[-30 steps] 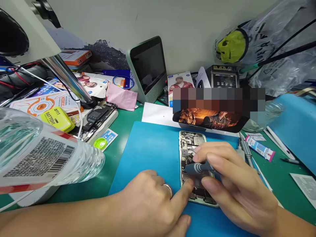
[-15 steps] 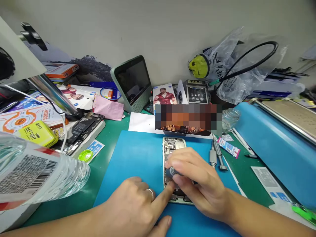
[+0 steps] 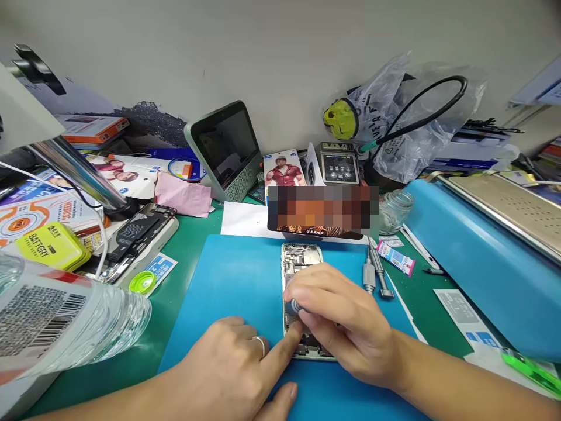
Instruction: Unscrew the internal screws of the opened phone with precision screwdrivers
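Observation:
An opened smartphone lies lengthwise on the blue mat, its inner parts bare. My right hand closes its fingertips round a grey screwdriver over the middle of the phone. The screwdriver's tip is hidden from me. My left hand, with a ring on one finger, rests at the phone's lower left. Its index finger stretches onto the phone's left edge, the thumb is apart and the other fingers are bent, with nothing held.
Two more screwdrivers lie on the mat's right side. A dark box stands behind the phone. On the left are a clear plastic bottle, a yellow battery box and another opened phone. A blue machine borders the right.
The whole view has shifted, so things appear slightly farther left. Both hands keep nearly the same pose at the phone, the screwdriver still in my right hand.

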A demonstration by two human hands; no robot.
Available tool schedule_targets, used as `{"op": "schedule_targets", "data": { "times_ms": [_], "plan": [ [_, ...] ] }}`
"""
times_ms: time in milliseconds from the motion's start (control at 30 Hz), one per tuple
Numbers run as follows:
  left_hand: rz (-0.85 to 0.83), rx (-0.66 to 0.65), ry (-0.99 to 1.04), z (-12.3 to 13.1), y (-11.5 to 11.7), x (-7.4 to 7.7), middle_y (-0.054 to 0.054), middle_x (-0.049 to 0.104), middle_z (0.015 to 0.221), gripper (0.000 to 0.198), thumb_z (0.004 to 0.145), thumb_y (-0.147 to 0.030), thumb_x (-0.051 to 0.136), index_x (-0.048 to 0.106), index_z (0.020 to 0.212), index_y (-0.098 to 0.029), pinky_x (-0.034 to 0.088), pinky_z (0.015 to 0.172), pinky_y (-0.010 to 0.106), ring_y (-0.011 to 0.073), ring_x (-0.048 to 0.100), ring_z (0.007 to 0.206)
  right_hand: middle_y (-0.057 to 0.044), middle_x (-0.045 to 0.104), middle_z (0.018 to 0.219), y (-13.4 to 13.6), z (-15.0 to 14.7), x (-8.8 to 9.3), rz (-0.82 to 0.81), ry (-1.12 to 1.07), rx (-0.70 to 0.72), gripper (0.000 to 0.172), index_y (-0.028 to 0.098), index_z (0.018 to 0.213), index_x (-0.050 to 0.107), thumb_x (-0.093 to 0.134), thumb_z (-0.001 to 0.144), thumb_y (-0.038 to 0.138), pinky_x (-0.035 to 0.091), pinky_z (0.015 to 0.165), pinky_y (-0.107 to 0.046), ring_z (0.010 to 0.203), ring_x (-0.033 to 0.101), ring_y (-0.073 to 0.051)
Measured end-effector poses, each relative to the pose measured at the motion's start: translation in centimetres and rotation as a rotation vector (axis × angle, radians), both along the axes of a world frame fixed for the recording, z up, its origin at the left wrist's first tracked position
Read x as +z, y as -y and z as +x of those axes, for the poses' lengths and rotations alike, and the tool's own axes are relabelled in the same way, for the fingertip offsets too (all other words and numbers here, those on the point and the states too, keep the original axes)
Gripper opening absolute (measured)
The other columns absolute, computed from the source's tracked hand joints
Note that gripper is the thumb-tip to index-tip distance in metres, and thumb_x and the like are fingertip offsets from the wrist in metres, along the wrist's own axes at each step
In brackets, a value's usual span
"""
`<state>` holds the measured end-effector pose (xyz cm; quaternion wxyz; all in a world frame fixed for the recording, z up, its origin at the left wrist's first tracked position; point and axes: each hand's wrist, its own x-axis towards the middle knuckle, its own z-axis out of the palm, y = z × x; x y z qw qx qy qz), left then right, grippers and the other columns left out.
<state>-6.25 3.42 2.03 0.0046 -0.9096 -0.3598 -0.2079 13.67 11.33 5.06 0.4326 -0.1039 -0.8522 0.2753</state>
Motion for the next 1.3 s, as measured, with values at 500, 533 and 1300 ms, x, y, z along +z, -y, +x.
{"op": "schedule_targets", "data": {
  "times_ms": [500, 533, 1300],
  "plan": [
    [-0.021, -0.012, -0.024, -0.01, 0.08, 0.48, -0.003, 0.059, 0.056, 0.035, 0.102, -0.032, 0.038, 0.057, 0.121, -0.011, 0.043, 0.043, 0.036, 0.0196, 0.057, 0.042, -0.006, 0.070, 0.103, 0.04, -0.03, -0.55, 0.017, -0.004, -0.058, 0.044, 0.025, 0.135, 0.052, 0.058, 0.095, 0.009, 0.057, 0.084, -0.036, 0.093, 0.065, -0.016],
    [-0.027, -0.012, -0.025, -0.04, 0.09, 0.54, -0.003, 0.060, 0.057, 0.035, 0.101, -0.031, 0.039, 0.057, 0.122, -0.010, 0.044, 0.043, 0.036, 0.0197, 0.058, 0.043, -0.006, 0.070, 0.104, 0.04, -0.03, -0.53, 0.017, -0.002, -0.057, 0.044, 0.024, 0.135, 0.052, 0.059, 0.095, 0.008, 0.057, 0.084, -0.036, 0.093, 0.065, -0.016],
    [-0.075, -0.025, -0.062, -0.12, -0.03, 0.77, -0.002, 0.062, 0.060, 0.043, 0.097, -0.031, 0.048, 0.052, 0.131, -0.005, 0.048, 0.044, 0.036, 0.0202, 0.060, 0.045, -0.005, 0.063, 0.096, 0.10, 0.03, 0.10, 0.052, -0.003, -0.130, 0.049, 0.024, 0.135, 0.056, 0.057, 0.090, 0.004, 0.058, 0.076, -0.036, 0.088, 0.061, -0.017]
  ]
}}
